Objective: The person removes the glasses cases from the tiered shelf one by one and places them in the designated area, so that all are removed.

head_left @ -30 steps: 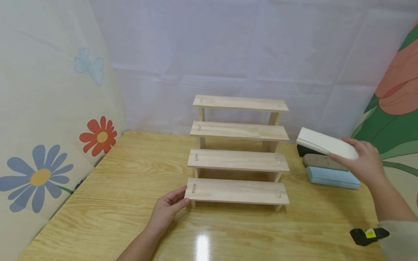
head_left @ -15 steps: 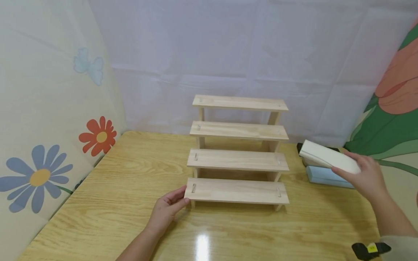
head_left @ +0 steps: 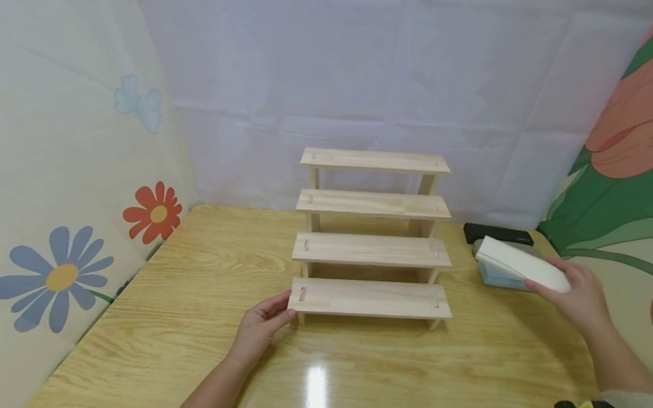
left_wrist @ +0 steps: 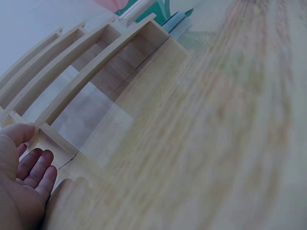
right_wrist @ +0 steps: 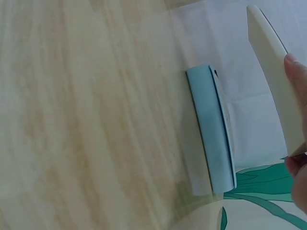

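Note:
My left hand (head_left: 262, 326) pinches the left end of the lowest board of a pale wooden step-shaped display stand (head_left: 369, 297), thumb at the board and fingers lower down. The left wrist view shows this hand (left_wrist: 26, 182) beside the stand's end. At the right, my right hand (head_left: 581, 289) grips a white glasses case (head_left: 525, 263) between thumb and fingers, held in the air and tilted. In the head view it overlaps a light blue glasses case (head_left: 502, 276). The right wrist view has the white case (right_wrist: 276, 81) apart from the blue one (right_wrist: 211, 129).
Behind the blue case lie a taupe case (head_left: 528, 247), mostly hidden, and a black case (head_left: 497, 233). All stand on a wood-grain table (head_left: 168, 317). A white cloth (head_left: 357, 68) hangs behind, with flower-printed cloth (head_left: 66, 170) at the left and right.
My right hand has come down and nearer with the white case, slightly to the right, so the black case behind shows more. The left hand and the stand have stayed put.

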Available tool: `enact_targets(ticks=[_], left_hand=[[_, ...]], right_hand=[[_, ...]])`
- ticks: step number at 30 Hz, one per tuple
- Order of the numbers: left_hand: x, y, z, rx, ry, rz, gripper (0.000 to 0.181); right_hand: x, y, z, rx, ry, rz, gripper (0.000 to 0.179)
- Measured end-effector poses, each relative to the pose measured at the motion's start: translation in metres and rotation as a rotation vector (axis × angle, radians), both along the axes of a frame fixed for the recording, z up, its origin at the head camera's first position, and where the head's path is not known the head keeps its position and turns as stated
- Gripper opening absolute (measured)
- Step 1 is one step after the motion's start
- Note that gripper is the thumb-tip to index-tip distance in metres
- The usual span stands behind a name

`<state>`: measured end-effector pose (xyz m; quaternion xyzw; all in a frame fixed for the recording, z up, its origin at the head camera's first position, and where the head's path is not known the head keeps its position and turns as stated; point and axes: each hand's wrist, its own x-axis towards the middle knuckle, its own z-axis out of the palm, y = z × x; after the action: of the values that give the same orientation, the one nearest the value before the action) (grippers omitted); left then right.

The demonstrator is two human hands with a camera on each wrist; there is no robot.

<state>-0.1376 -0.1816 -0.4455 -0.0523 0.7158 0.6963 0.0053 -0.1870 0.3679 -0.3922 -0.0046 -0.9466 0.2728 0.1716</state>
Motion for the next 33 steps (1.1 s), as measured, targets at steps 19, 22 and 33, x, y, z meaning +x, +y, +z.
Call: enact_targets(ticks=[19, 22, 33], left_hand=[[0.0, 0.0, 0.001, -0.002, 0.0, -0.004, 0.046], [0.0, 0.0, 0.001, -0.005, 0.002, 0.001, 0.046], [0.0, 0.0, 0.001, -0.011, -0.002, 0.004, 0.046]], right_hand=[[0.024, 0.012, -0.029, 0.025, -0.068, -0.042, 0.074], [0.027, 0.013, -0.033, 0.024, -0.086, -0.057, 0.073], [0.038, 0.017, -0.048, 0.009, -0.092, -0.07, 0.075]])
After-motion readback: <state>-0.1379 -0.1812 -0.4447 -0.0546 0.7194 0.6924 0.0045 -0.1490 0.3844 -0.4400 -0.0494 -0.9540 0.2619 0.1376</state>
